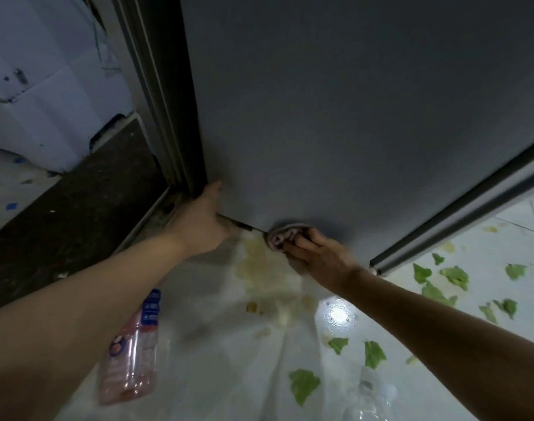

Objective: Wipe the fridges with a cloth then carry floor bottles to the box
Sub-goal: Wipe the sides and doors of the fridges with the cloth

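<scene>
Wipe step in progress, bottles not yet touched. Right hand reached down and fwd to the bottom edge of the fridge door, fingers curled round a bunched cloth and pressing it against the door just above the lower lip. Cloth sat at the fingertips, between hand and door face, its bunched length running roughly along the door's bottom edge; so the stroke, in my judgement, would need to go sideways along that edge or back up the panel. Left hand was at the door's lower left corner, thumb up on the front face, fingers tucked under the edge and hidden; looked like a steadying grip on the door. Both forearms extended, right wrist bent down. Pink-tinted bottle lay on the floor under the left forearm, long axis pointing roughly toward the fridge, nearer the left hand. A clear bottle lay lower right, blurred. Green leaf scraps and a yellowish spill on floor.
</scene>
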Motion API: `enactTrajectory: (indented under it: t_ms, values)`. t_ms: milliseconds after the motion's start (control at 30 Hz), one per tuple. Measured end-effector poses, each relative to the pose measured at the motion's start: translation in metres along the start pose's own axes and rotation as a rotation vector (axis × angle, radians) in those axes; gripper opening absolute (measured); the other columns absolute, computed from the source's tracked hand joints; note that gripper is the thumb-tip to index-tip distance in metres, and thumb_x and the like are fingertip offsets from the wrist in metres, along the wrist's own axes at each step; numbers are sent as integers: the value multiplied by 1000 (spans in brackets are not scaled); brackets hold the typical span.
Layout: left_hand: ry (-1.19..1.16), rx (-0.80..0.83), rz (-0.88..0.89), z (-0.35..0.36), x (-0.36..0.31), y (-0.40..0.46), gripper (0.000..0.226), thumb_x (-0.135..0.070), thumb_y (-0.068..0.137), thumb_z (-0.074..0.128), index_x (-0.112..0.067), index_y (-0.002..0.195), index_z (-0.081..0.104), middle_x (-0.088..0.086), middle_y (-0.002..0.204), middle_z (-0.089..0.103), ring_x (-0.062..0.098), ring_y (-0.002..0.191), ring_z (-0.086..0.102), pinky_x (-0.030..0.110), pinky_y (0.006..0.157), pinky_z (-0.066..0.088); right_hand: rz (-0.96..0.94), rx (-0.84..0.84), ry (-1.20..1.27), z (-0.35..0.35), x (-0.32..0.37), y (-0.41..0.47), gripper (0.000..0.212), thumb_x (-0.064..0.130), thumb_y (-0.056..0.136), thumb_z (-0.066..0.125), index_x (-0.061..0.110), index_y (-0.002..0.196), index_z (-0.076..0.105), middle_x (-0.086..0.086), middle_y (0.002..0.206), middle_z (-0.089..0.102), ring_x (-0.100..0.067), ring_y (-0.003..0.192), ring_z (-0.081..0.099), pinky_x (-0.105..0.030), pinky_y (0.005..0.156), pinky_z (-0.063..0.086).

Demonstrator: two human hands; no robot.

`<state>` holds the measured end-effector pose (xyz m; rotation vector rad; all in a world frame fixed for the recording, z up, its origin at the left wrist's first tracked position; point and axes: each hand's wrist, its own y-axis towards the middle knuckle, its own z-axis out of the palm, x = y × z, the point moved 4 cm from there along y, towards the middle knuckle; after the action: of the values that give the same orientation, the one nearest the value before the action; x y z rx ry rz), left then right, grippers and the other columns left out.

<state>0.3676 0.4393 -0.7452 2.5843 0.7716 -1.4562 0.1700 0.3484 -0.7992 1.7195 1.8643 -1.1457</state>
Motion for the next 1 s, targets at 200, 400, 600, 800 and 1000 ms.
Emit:
enactTrajectory:
  t_ms: [200, 400, 600, 800, 1000]
  values:
    - [484, -67, 207, 31, -45, -25, 69, -3, 76, 59, -19, 138, 34, 9, 136, 47, 31, 120, 49, 41, 101, 40, 70, 167, 14, 36, 4, -101, 45, 24, 83, 55, 20, 128, 58, 0, 137, 49, -22, 123, 47, -34, 98, 44]
    - [1016, 13, 741, 65, -94, -43, 82, 6, 64, 58, -21, 138, 36, 1, 155, 21, 21, 142, 21, 52, 111, 15, 44, 208, 49, 43, 6, -110, 43, 6, 95, 35, 9, 136, 44, -7, 150, 27, -30, 136, 22, -38, 113, 25]
    - [1086, 24, 662, 68, -99, -41, 79, 5, 72, 46, -20, 144, 29, -3, 159, 9, 16, 145, 12, 53, 112, 3, 301, 23, 92, 16, -43, -149, 46, 14, 63, 72, 23, 107, 71, 4, 131, 57, -22, 120, 51, -37, 96, 43]
    - [1026, -13, 943, 90, -141, -56, 63, -1, 72, 18, -8, 117, 62, 13, 138, 50, 29, 126, 50, 61, 101, 31, 403, -94, 90, 16, -52, -161, 50, 6, 63, 63, 13, 113, 68, -7, 133, 54, -33, 120, 37, -46, 91, 33]
    - [1039, 38, 933, 96, -150, -52, 71, -5, 73, 7, -8, 123, 58, 12, 144, 44, 28, 134, 40, 59, 108, 20, 142, 110, 81, 49, -19, -139, 56, 17, 66, 66, 26, 121, 63, 4, 134, 51, -25, 121, 43, -37, 93, 38]
